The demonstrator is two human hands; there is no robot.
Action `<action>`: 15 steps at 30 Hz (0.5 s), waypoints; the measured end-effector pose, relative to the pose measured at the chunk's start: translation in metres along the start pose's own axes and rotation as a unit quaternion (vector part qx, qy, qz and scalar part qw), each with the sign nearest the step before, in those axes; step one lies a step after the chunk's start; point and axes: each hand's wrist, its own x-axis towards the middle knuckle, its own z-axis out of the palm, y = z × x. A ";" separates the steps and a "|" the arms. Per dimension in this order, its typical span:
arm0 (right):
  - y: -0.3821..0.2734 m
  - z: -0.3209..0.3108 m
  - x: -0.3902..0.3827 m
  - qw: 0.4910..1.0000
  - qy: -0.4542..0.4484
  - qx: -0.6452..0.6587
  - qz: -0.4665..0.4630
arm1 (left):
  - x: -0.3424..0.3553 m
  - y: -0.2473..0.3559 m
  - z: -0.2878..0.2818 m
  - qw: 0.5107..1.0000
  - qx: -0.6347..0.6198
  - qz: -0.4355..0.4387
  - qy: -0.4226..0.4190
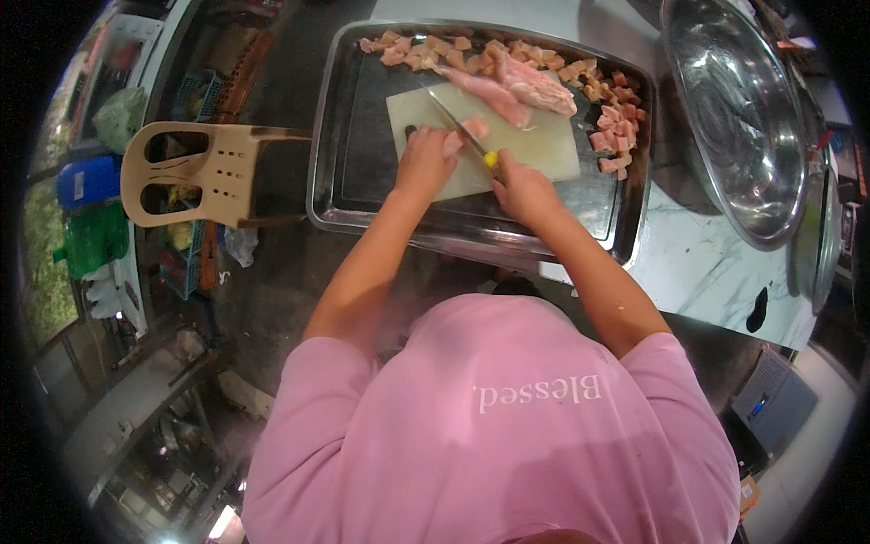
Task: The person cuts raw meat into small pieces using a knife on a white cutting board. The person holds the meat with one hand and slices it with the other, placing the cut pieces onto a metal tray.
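My right hand [526, 192] is closed round the handle of a kitchen knife [444, 111] with a yellow band near the blade. The long blade slants toward the far left over a white cutting board [553, 145]. Beside the blade, my left hand [426, 165] pinches a small piece of raw meat [464, 136], pale pink like chicken. Larger raw meat pieces [535, 86] lie at the board's far edge. The board rests inside a rectangular metal tray [349, 213]. Cubes of raw meat [616, 127] line the tray's far and right sides.
A large shiny metal basin [739, 118] stands right of the tray on a white marbled table [698, 263]. On the left is a beige plastic chair [195, 172], with blue crates [177, 272] near it. A dark, narrow object [757, 310] lies near the table's right corner.
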 end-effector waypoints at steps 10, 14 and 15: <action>0.003 -0.003 -0.048 0.998 -0.062 -0.013 0.022 | 0.004 -0.009 0.013 0.999 -0.010 -0.024 -0.020; 0.008 0.022 -0.004 1.000 -0.008 -0.009 -0.024 | 0.003 -0.007 0.015 1.000 -0.007 -0.007 -0.015; 0.007 0.019 0.005 0.999 0.000 -0.007 -0.032 | 0.002 -0.004 0.013 1.000 -0.016 -0.012 -0.013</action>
